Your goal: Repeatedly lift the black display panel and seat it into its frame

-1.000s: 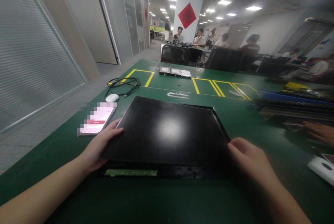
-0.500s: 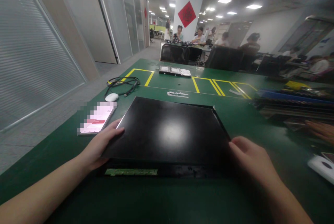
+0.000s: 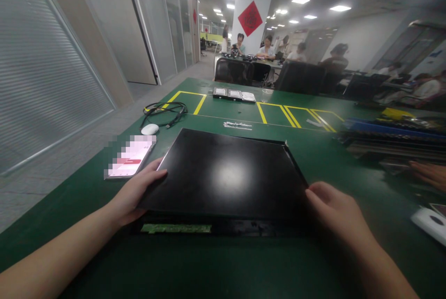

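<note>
A flat black screen panel (image 3: 226, 173) lies on the green table mat (image 3: 209, 266) right in front of me, with a thin green circuit strip (image 3: 176, 228) along its near edge. My left hand (image 3: 134, 194) grips the panel's near left edge, thumb on top. My right hand (image 3: 336, 217) holds the near right corner, fingers curled around the edge.
A phone (image 3: 129, 157) lies left of the panel, with a white mouse (image 3: 149, 129) and a black cable (image 3: 163, 110) beyond it. Small drives (image 3: 234, 95) sit at the far edge. Stacked trays (image 3: 393, 143) and another person's hand (image 3: 430, 173) are at the right. People sit at far tables.
Hardly anything differs. Both hands keep their hold on the panel; the view has shifted very slightly.
</note>
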### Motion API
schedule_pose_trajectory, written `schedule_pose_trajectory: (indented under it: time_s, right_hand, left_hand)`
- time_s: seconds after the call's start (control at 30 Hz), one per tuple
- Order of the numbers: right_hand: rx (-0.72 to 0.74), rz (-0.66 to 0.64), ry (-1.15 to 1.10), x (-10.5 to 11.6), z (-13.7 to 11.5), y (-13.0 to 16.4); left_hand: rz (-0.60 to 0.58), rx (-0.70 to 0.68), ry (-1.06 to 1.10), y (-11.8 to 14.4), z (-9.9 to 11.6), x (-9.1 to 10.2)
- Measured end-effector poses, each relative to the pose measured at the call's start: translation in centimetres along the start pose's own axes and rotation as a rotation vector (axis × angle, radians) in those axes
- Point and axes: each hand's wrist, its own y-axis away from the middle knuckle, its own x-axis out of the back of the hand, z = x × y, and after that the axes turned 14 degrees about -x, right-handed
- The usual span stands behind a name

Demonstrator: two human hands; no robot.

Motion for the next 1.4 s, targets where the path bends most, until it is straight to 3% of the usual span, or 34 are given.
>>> schedule_pose_trajectory:
  time_s: [0.63, 0.93, 1.4]
  right_hand:
    - [0.078, -0.021, -0.114, -0.5, 0.4, -0.4]
    - [0.197, 0.010, -0.056, -1.6, 1.3, -1.5]
    - [0.176, -0.027, -0.052, -1.3, 1.1, -1.5]
  left_hand:
    - [0.043, -0.014, -0.039, -0.2, -0.6, 0.0]
    - [-0.022, -0.014, -0.024, -0.3, -0.5, -0.2]
    - [-0.043, -0.013, 0.003, -0.2, -0.2, -0.3]
